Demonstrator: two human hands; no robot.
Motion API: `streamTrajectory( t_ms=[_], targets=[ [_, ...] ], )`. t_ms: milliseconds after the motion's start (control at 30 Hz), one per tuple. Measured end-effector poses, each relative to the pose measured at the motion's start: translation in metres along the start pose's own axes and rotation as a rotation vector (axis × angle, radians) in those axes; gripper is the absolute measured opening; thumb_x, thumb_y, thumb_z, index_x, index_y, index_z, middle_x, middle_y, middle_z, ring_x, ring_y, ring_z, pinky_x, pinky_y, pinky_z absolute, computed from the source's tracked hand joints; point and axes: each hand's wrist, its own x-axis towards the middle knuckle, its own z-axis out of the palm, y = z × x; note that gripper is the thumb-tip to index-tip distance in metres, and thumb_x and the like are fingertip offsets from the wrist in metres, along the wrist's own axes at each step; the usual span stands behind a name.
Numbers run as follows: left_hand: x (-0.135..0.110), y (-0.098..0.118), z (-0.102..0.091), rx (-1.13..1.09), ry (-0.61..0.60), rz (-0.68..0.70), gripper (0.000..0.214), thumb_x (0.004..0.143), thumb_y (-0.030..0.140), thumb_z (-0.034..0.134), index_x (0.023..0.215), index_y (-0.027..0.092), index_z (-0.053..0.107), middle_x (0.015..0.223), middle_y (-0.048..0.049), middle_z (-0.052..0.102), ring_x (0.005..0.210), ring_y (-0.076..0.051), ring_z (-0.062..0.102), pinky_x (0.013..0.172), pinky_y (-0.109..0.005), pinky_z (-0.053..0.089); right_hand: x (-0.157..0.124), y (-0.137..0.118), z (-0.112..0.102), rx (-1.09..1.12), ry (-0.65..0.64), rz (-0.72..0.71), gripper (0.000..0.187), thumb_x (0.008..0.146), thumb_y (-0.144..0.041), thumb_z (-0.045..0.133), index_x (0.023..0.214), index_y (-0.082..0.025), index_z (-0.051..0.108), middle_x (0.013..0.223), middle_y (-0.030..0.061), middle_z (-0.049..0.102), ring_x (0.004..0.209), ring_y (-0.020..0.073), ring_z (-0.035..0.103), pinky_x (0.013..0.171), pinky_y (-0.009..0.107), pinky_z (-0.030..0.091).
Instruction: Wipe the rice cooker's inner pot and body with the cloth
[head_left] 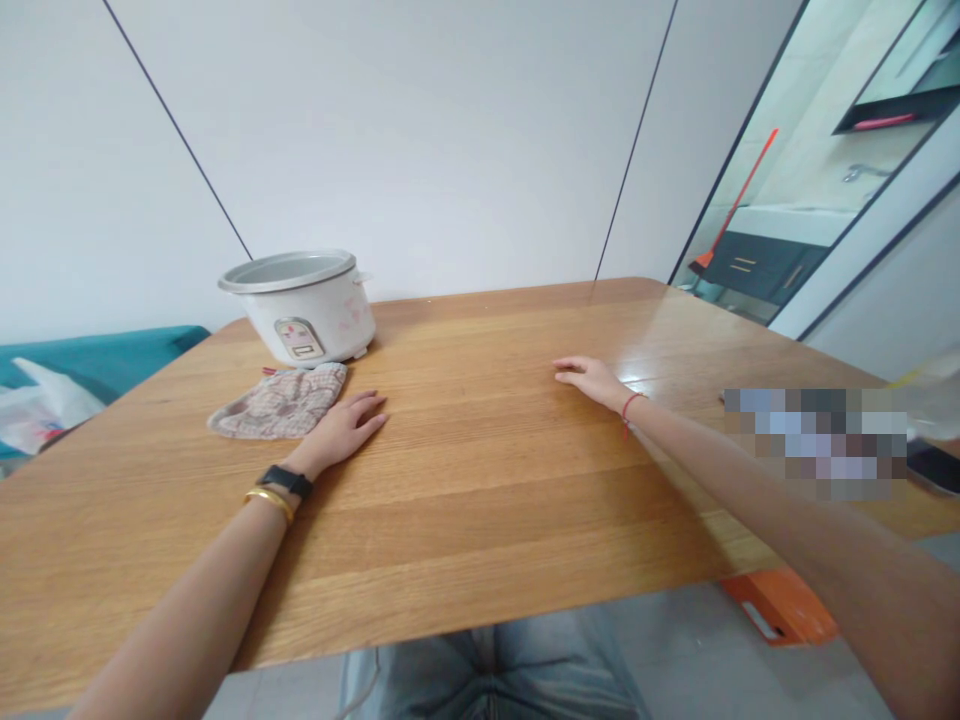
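Note:
My left hand [346, 430] rests palm down on the wooden table [465, 480], its fingers stretched out and apart. Just beside it, to the left, lies a crumpled checked cloth [281, 402]. Behind the cloth stands a white rice cooker [315, 315] with no lid on; what is inside cannot be seen from here. My right hand [590, 380] is over the right half of the tabletop, fingers loosely extended and thumb apart, with nothing in it. A black watch and a gold bangle circle the left wrist; a red string is on the right one.
A pale wall [465, 150] runs along the table's far side. At the right lie a blurred-out item [825, 435] and a dark phone [934, 465]. An orange box [784, 605] sits on the floor below. A white plastic bag [45, 405] is at far left.

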Motion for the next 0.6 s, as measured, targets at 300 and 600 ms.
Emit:
streamTrajectory(
  t_ms=[300, 600],
  targets=[
    [0.001, -0.002, 0.001, 0.001, 0.0, 0.002, 0.092, 0.095, 0.082, 0.035, 0.141, 0.009, 0.067, 0.155, -0.0212, 0.056, 0.145, -0.035, 0.053, 0.129, -0.046, 0.033, 0.009, -0.008, -0.026, -0.033, -0.245, 0.006, 0.047, 0.088, -0.026, 0.069, 0.135, -0.024, 0.074, 0.148, 0.0073, 0.065, 0.14, 0.0273, 0.059, 0.125, 0.046, 0.038],
    [0.001, 0.001, 0.0, 0.011, -0.012, -0.01, 0.092, 0.094, 0.082, 0.034, 0.142, 0.01, 0.066, 0.155, -0.0201, 0.056, 0.145, -0.034, 0.053, 0.129, -0.045, 0.032, 0.011, -0.009, 0.007, 0.101, 0.082, 0.155, 0.032, 0.09, -0.035, 0.067, 0.116, -0.021, 0.081, 0.13, 0.0095, 0.076, 0.123, 0.0242, 0.069, 0.114, 0.042, 0.048]
  ],
)
